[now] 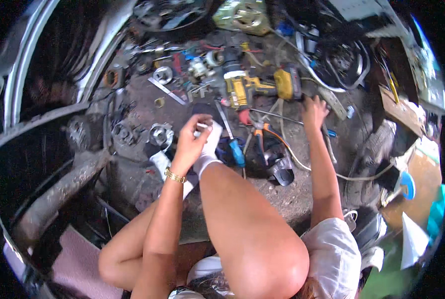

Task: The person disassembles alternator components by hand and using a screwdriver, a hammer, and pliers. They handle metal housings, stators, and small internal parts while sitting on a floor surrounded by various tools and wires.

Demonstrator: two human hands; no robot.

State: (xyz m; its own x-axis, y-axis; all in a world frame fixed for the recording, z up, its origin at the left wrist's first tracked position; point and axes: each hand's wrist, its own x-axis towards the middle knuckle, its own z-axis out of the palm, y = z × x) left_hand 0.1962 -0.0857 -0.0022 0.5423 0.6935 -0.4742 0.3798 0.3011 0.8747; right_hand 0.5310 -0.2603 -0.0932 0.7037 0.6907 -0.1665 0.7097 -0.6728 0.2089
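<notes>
Yellow drill beyond right hand gripping a metal rod; left hand pinching a small white piece.

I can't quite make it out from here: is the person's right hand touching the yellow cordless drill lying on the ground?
Apart. The head view shows the right hand resting below the yellow cordless drill, with a strip of dark ground between the fingers and the drill's battery end.

Drill lies behind screwdriver, left of pliers.
</notes>
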